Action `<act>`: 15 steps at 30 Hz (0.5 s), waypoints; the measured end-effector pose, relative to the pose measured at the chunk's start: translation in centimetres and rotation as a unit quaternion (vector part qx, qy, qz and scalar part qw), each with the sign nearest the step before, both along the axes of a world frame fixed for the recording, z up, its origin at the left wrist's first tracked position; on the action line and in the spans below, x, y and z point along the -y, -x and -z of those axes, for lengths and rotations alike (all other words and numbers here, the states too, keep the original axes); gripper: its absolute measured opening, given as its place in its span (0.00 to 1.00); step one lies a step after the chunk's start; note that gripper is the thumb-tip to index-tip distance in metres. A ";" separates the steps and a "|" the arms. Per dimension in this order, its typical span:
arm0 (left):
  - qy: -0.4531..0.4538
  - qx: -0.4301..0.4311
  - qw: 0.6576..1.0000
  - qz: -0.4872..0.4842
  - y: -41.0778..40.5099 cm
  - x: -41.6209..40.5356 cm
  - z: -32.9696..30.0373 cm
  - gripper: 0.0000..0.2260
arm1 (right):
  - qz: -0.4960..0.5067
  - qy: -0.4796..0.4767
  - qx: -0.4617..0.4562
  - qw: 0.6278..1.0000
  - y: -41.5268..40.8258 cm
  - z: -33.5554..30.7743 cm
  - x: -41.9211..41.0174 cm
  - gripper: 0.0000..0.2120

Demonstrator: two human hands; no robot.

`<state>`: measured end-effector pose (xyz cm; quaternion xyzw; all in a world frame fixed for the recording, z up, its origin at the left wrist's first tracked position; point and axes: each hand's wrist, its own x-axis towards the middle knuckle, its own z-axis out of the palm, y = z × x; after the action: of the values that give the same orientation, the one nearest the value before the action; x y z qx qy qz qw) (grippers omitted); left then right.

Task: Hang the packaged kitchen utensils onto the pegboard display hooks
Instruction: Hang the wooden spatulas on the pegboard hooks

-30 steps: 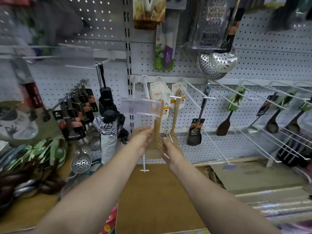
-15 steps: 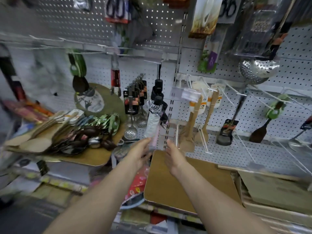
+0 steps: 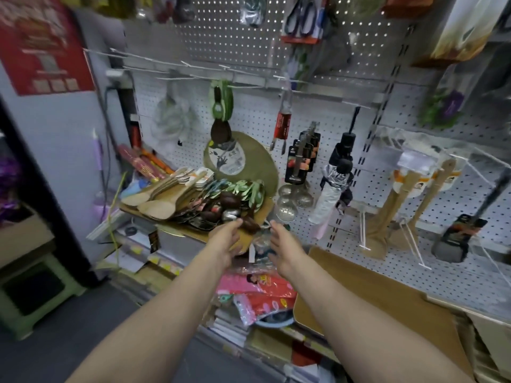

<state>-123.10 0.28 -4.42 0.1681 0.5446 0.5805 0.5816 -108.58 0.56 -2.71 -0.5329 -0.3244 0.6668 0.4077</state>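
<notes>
A heap of packaged utensils [image 3: 193,197], wooden spatulas and green-carded dark spoons, lies on a tilted wooden board [image 3: 193,233] at the left. My left hand [image 3: 225,237] reaches toward the near edge of that heap with fingers relaxed, holding nothing. My right hand [image 3: 282,244] is beside it, fingers straight, holding nothing. Two wooden spatulas [image 3: 392,205] hang on a pegboard hook at the right. Bare white hooks [image 3: 193,70] jut out from the pegboard [image 3: 257,111] above the heap.
Strainers [image 3: 293,200], a folded umbrella [image 3: 334,189], tongs [image 3: 282,125] and a black spatula [image 3: 456,236] hang along the board. A wooden shelf [image 3: 373,294] lies at lower right, with red and pink packets [image 3: 257,294] below my hands. A green stool [image 3: 36,294] stands at left.
The view has swung left from the hanging wooden spatulas to the utensil heap. Both hands left the spatulas and moved left and down toward the heap, holding nothing.
</notes>
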 end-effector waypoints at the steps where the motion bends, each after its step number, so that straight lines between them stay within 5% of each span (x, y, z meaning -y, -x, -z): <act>1: -0.001 -0.004 1.000 -0.002 1.5 -0.2 0.1 0.10 | -0.002 -0.003 0.001 1.000 1.5 0.1 -0.5 0.19; 5: 0.006 0.003 1.000 -0.020 8.3 -1.1 0.7 0.14 | -0.016 0.004 -0.005 1.000 8.2 0.5 -2.3 0.28; 15: 0.019 -0.017 0.999 -0.034 26.3 -4.7 2.9 0.14 | -0.022 0.023 -0.019 0.999 25.9 2.1 -6.0 0.28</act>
<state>-149.38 5.02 -7.31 0.1484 0.5708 0.5866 0.5550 -134.47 6.52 -4.79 -0.5222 -0.3130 0.6926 0.3869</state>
